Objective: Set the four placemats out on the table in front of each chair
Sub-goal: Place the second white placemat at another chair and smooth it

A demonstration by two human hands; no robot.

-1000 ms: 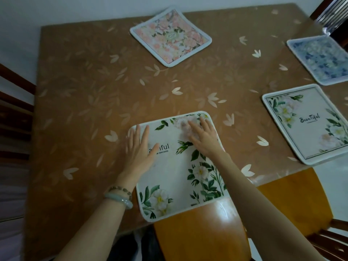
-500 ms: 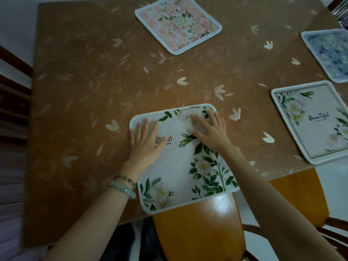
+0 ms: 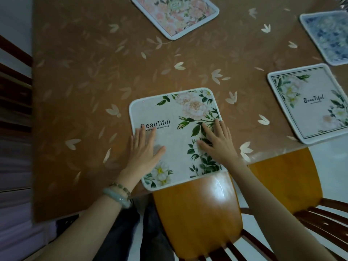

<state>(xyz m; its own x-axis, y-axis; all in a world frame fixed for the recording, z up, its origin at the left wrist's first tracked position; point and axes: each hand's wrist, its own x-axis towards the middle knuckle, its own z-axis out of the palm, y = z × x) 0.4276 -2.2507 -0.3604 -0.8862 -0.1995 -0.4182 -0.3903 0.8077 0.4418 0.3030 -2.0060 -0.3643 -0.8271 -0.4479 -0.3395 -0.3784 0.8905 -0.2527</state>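
Head view: near mat [image 3: 180, 129] at lower centre of the table [image 3: 84, 91], its near edge over a chair back [image 3: 195, 213]. Left hand [image 3: 144, 151] and right hand [image 3: 218, 142] spread flat on it, gripping nothing. Pink mat [image 3: 175, 14] at top, blue mat [image 3: 327, 34] upper right, framed mat [image 3: 308, 102] at right.

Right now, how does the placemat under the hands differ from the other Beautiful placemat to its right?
The near placemat has both hands flat on it, left hand and right hand; the right placemat lies untouched. The near placemat's lettering is plain print, the right placemat's is script. The right placemat has a thin dark border line; the near placemat has none. Both are white-edged with green leaves and pale flowers.
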